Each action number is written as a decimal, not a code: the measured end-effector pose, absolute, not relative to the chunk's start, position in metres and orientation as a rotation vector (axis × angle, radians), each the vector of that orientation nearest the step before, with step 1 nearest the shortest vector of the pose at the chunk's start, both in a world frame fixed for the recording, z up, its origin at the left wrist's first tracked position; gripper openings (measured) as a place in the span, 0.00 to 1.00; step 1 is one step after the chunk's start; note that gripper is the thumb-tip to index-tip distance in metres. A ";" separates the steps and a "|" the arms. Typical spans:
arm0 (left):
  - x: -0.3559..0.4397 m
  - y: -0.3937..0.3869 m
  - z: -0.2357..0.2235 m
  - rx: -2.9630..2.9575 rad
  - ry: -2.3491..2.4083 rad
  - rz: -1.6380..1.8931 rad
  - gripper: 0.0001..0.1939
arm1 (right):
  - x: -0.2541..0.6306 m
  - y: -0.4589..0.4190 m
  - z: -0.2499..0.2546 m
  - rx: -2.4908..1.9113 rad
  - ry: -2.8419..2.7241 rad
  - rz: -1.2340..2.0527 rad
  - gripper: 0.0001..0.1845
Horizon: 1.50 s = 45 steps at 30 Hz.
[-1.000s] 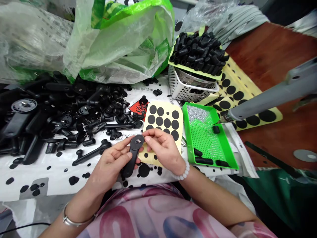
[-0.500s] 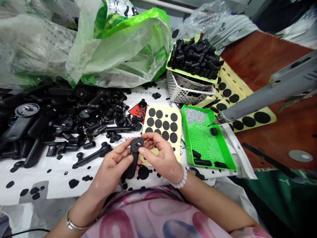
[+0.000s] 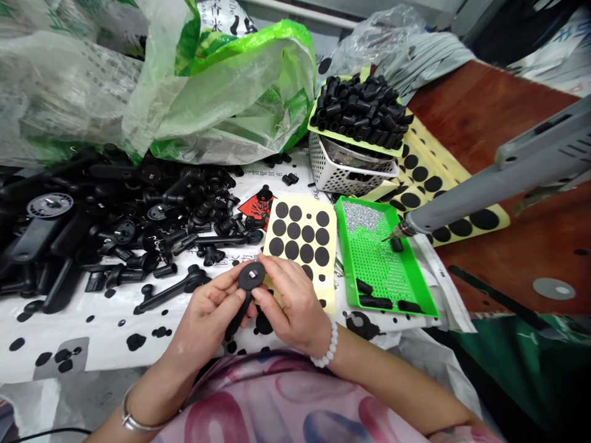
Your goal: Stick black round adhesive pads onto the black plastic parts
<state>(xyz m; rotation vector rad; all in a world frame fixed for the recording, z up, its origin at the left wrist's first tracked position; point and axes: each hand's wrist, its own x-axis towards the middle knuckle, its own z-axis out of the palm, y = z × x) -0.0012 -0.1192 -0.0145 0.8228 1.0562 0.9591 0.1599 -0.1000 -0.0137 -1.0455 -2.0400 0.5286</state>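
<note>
In front of my body, both hands are closed around a black crank handle [image 3: 248,282]. Its round, flat head faces up with a small silver metal piece in the middle, and a dark disc appears to lie over that head. My left hand [image 3: 205,311] grips the handle from the left, thumb just under the head. The fingers and thumb of my right hand [image 3: 295,304] press the head's right edge. Beneath and beyond the hands lies a pale yellow sheet [image 3: 329,277] of round black stickers. My fingers hide most of the handle's arm.
Black cranks and knobs [image 3: 152,209] are heaped at left. At right sits a green tray [image 3: 418,286] with small metal pieces and black tubes; an electric screwdriver [image 3: 452,194] reaches over it. Behind stand a white basket [image 3: 330,169], piled black tubes [image 3: 362,111] and a plastic bag [image 3: 231,117].
My right hand has moved in closer, its fingers now pressed along the head's edge. The crank's head has turned and tilted more toward me, so its flat round face shows more fully.
</note>
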 end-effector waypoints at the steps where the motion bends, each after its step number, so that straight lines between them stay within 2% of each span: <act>1: -0.001 -0.119 -0.013 0.820 1.067 0.977 0.26 | 0.161 -0.100 -0.014 -1.042 -2.042 0.552 0.20; 4: -0.004 -0.119 -0.007 0.852 1.099 1.027 0.27 | 0.167 -0.098 -0.014 -1.012 -2.023 0.664 0.21; 8: -0.007 -0.117 0.001 1.032 1.059 0.923 0.34 | 0.177 -0.089 -0.006 -0.836 -2.097 0.700 0.30; 12: -0.006 -0.115 0.003 1.083 1.076 0.841 0.35 | 0.179 -0.082 -0.001 -0.710 -2.174 0.786 0.23; 16: -0.007 -0.114 0.002 1.143 1.132 0.832 0.33 | 0.176 -0.084 -0.006 -0.762 -2.066 0.919 0.18; 22: -0.013 -0.109 0.001 1.147 1.389 1.321 0.29 | 0.167 -0.093 -0.017 -1.114 -1.600 0.922 0.17; 24: -0.011 -0.111 0.001 1.079 1.419 1.377 0.27 | 0.164 -0.093 -0.020 -1.139 -1.513 0.886 0.19; 28: 0.000 -0.123 -0.001 1.090 1.325 1.248 0.30 | 0.156 -0.094 -0.024 -1.073 -1.507 0.743 0.22; 31: 0.008 -0.128 -0.006 1.121 1.135 1.155 0.33 | 0.147 -0.095 -0.026 -0.990 -1.569 0.592 0.20; 36: 0.012 -0.126 -0.012 1.114 1.010 1.147 0.30 | 0.142 -0.097 -0.027 -0.965 -1.663 0.421 0.16; 42: 0.008 -0.122 -0.012 1.110 1.007 1.168 0.31 | 0.161 -0.102 -0.021 -0.866 -1.816 0.599 0.21; 45: 0.007 -0.124 -0.014 1.142 1.012 1.124 0.31 | 0.168 -0.101 -0.016 -0.852 -1.761 0.696 0.17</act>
